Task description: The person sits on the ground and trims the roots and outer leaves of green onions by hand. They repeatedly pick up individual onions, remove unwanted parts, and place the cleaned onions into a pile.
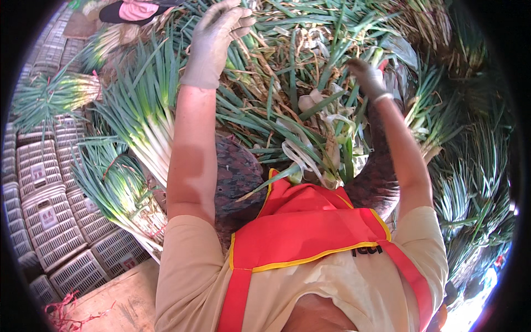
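Note:
My left hand (220, 39), in a pale grey work glove, is raised at the upper left over the heap of green onion leaves, fingers apart and nothing seen in it. At the upper right, my gloved right hand (367, 79) is blurred over the heap's right side; its fingertips are unclear, so I cannot tell whether it holds anything. Between my arms lie cut leaves and peeled scraps (290, 95), some reaching the red apron (315, 236) on my lap. Long green onions with white stalks (145, 128) stand in a bundle beside my left forearm.
Stacked plastic crates (54, 216) fill the left side, with a tied onion bundle (79, 89) on top. Another bundle (128, 195) lies nearer me. A wooden board (124, 299) with pink ties (68, 311) is at the lower left. More onions (468, 195) line the right.

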Action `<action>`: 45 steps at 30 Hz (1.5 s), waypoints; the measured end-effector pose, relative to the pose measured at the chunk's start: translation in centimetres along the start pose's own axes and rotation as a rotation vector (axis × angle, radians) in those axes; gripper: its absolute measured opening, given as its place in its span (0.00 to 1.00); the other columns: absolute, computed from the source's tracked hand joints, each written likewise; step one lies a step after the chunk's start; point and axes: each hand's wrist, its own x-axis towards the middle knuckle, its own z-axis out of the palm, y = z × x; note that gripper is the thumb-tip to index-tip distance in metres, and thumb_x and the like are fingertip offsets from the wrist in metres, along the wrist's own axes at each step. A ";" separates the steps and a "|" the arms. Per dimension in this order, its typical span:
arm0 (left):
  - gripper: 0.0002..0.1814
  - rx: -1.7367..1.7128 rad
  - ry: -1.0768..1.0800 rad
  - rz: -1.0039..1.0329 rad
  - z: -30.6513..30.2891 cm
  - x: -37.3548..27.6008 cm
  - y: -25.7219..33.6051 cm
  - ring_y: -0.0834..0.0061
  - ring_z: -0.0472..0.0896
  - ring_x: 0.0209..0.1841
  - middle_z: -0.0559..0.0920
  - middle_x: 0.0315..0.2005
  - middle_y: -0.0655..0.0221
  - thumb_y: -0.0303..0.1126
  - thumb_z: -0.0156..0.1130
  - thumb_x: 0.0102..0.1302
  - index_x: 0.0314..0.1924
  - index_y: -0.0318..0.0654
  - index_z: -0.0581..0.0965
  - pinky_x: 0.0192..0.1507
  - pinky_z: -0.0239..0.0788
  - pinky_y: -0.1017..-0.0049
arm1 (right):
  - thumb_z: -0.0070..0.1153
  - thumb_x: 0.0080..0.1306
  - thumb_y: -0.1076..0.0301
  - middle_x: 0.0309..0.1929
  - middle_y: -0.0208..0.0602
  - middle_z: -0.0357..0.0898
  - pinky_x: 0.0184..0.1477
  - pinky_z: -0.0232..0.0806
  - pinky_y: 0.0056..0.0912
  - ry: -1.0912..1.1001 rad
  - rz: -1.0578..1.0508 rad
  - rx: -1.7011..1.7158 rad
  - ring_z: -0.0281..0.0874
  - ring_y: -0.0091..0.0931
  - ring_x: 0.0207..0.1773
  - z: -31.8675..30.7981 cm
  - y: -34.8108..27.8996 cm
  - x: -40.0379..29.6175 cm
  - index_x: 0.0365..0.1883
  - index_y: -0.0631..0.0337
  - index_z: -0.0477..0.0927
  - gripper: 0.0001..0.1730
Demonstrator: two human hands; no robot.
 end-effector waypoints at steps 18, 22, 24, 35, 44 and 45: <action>0.21 0.132 0.460 -0.643 -17.6 3.5 -23.8 0.67 0.80 0.41 0.80 0.40 0.61 0.37 0.62 0.61 0.48 0.29 0.75 0.42 0.72 0.71 | 0.64 0.50 0.40 0.48 0.46 0.77 0.49 0.69 0.38 -0.473 0.513 0.012 0.77 0.36 0.48 26.5 -4.1 3.1 0.53 0.64 0.73 0.41; 0.31 0.163 0.512 -0.949 -11.9 -1.1 -29.5 0.61 0.74 0.49 0.75 0.49 0.57 0.44 0.65 0.60 0.56 0.28 0.70 0.47 0.71 0.64 | 0.66 0.53 0.53 0.34 0.39 0.81 0.41 0.70 0.34 -0.410 0.557 0.439 0.79 0.32 0.36 26.6 -0.8 3.2 0.41 0.65 0.78 0.26; 0.42 0.044 0.488 -1.013 -11.8 -4.2 -32.6 0.59 0.70 0.56 0.69 0.57 0.53 0.46 0.67 0.58 0.65 0.29 0.61 0.56 0.64 0.61 | 0.66 0.52 0.53 0.34 0.41 0.83 0.41 0.71 0.35 -0.487 0.596 0.496 0.80 0.32 0.36 25.4 -2.7 3.1 0.38 0.66 0.81 0.24; 0.52 -0.031 0.466 -1.003 -9.9 -1.1 -28.3 0.62 0.51 0.72 0.53 0.72 0.59 0.50 0.67 0.59 0.74 0.39 0.49 0.70 0.45 0.64 | 0.66 0.51 0.44 0.48 0.51 0.78 0.49 0.69 0.40 -0.589 0.400 0.565 0.77 0.38 0.45 28.7 3.6 5.9 0.59 0.71 0.68 0.47; 0.24 -0.682 -0.091 -0.260 -0.8 6.2 -11.7 0.71 0.74 0.55 0.76 0.52 0.67 0.39 0.59 0.65 0.59 0.36 0.71 0.57 0.65 0.69 | 0.52 0.68 0.61 0.35 0.34 0.79 0.37 0.71 0.23 -0.173 -0.510 0.234 0.76 0.21 0.35 3.2 -13.8 8.0 0.39 0.61 0.77 0.11; 0.25 -0.707 -0.092 -0.260 0.2 6.5 -11.4 0.71 0.74 0.54 0.76 0.50 0.68 0.40 0.60 0.65 0.58 0.37 0.72 0.57 0.65 0.70 | 0.54 0.67 0.61 0.38 0.35 0.80 0.39 0.72 0.23 -0.153 -0.483 0.336 0.77 0.22 0.36 1.3 -16.0 6.7 0.42 0.62 0.76 0.13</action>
